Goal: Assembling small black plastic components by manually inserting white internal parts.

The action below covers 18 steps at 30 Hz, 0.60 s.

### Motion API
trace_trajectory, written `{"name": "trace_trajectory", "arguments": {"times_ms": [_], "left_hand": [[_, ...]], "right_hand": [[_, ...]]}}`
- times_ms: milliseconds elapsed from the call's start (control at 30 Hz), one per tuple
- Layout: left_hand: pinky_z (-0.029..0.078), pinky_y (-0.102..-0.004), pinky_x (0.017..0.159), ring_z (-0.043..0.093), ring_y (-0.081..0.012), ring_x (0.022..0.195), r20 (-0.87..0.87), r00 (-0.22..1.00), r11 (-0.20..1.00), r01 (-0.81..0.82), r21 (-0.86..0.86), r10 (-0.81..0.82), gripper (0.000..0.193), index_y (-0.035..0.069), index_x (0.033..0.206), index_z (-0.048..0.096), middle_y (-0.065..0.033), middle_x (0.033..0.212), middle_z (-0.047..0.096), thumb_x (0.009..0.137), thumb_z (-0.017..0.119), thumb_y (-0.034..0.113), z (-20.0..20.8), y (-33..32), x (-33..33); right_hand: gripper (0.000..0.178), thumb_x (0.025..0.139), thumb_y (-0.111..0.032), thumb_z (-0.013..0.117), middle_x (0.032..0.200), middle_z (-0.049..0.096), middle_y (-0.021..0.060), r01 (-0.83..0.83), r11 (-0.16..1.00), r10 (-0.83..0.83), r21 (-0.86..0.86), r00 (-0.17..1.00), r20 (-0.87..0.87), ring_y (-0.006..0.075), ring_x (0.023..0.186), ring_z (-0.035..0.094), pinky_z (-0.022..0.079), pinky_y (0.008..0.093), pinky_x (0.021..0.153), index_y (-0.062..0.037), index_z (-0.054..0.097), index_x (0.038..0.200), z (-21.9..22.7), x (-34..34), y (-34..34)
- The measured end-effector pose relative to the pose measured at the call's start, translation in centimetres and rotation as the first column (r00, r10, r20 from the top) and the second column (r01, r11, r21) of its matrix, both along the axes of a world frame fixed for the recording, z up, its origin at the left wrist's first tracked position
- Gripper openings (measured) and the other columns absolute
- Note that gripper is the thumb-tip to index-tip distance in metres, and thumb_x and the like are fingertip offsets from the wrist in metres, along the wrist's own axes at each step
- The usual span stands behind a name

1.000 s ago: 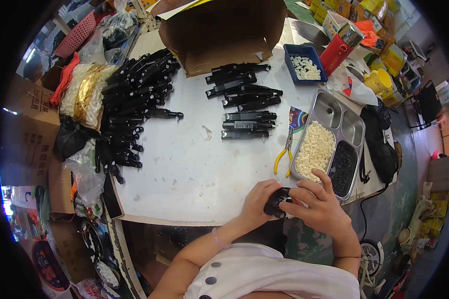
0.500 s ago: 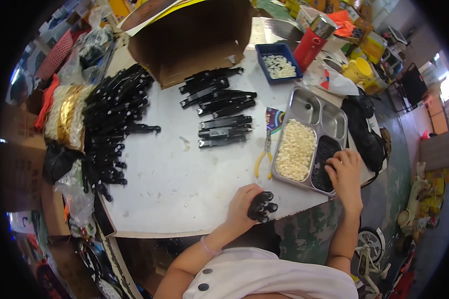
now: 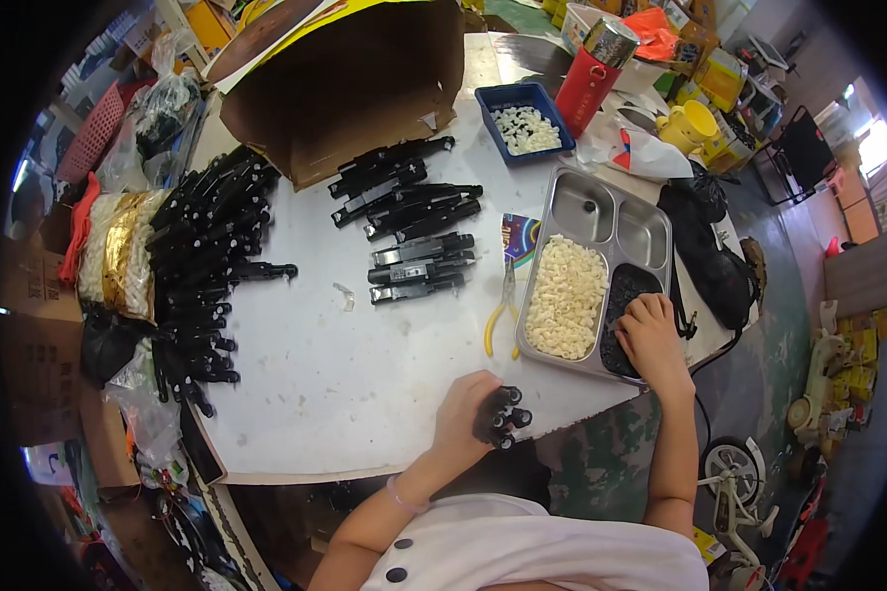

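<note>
My left hand point(image 3: 460, 414) is closed round a bundle of black plastic parts point(image 3: 501, 418), their round ends facing right, close to the table's front edge. Over a steel compartment tray point(image 3: 581, 212), my right hand point(image 3: 652, 340) reaches into the section of small black pieces point(image 3: 629, 286). Its fingers are curled together, and whatever lies between the fingertips is hidden. Small cream-coloured pieces point(image 3: 567, 295) fill the neighbouring section. The two upper sections hold almost nothing. Yellow-handled pliers point(image 3: 503, 315) lie just left of the tray.
Several long black parts point(image 3: 419, 231) lie in rows mid-table, before an open cardboard box point(image 3: 355, 98). A larger black pile point(image 3: 202, 236) covers the left side. Behind the tray stand a blue bin point(image 3: 522, 128) of pale pieces and a red cylinder point(image 3: 586, 89).
The view has shifted slightly, so the table's things sit a little further left. My right hand stays in the black pieces with its fingers drawn in; the left keeps its bundle.
</note>
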State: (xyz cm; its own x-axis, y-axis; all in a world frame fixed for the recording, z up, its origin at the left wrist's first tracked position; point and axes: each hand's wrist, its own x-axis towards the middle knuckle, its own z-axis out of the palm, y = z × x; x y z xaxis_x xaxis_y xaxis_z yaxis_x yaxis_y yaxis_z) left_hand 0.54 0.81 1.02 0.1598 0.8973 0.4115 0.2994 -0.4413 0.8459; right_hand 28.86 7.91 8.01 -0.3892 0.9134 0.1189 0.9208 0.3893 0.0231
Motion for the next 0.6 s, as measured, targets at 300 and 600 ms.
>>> {"name": "trace_trajectory", "arguments": {"times_ms": [300,600], "left_hand": [[0.051,-0.0365,0.080,0.059,-0.0320,0.098,0.008,1.000,0.999,0.003,0.046,-0.003,0.063,0.004,0.118,0.052,-0.0158,0.110,0.058,0.062,0.083,0.005,0.0,0.0,0.1],[0.052,-0.0358,0.079,0.058,-0.0311,0.097,0.001,1.000,0.999,0.015,0.031,-0.015,0.067,0.005,0.119,0.050,-0.0147,0.112,0.056,0.061,0.083,0.005,0.1,0.0,-0.2]], "right_hand": [[0.013,0.074,-0.006,0.066,0.092,0.052,0.0111,0.024,0.995,-0.020,0.094,0.999,-0.045,0.0305,0.101,0.048,0.036,0.0417,0.092,-0.0026,0.057,0.082,-0.1,-0.3,0.7],[0.016,0.072,-0.011,0.072,0.091,0.054,0.0025,-0.499,0.865,0.434,-0.047,0.793,-0.427,0.0233,0.099,0.050,0.035,0.0469,0.099,-0.0095,0.061,0.082,8.2,-10.0,-1.9]]}}
